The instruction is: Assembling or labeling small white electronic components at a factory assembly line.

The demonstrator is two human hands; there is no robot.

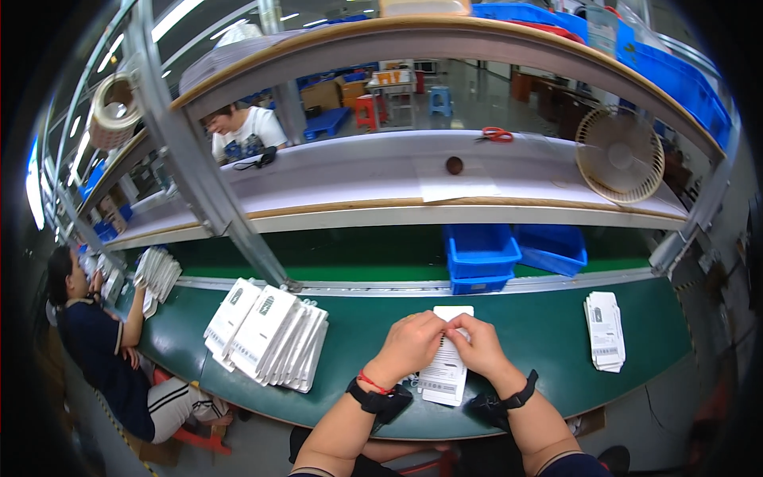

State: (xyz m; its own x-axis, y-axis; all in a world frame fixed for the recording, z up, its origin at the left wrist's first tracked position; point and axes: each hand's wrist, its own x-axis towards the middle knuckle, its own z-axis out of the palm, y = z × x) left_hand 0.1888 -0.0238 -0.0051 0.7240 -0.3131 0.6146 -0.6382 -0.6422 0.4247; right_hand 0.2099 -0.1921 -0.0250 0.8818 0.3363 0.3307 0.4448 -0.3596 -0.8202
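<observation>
A flat white printed packet [445,379] lies on the green table in front of me, its long side pointing away. My left hand [411,343] is closed over its upper left side, thumb and fingertips pinched. From the other side my right hand [478,344] is pinched too, and the fingertips of both hands meet on the packet's upper part. The fingers cover the exact spot they grip. To the left, a big fanned pile of similar white packets [266,330] rests on the table. A smaller stack of them [605,332] sits at the right.
Blue bins [481,253] stand behind my hands, under a shelf [358,213]. On the shelf are red-handled scissors [497,135], a small round brown object [454,165] and a round fan [620,153]. A seated co-worker [103,342] handles more packets at the far left.
</observation>
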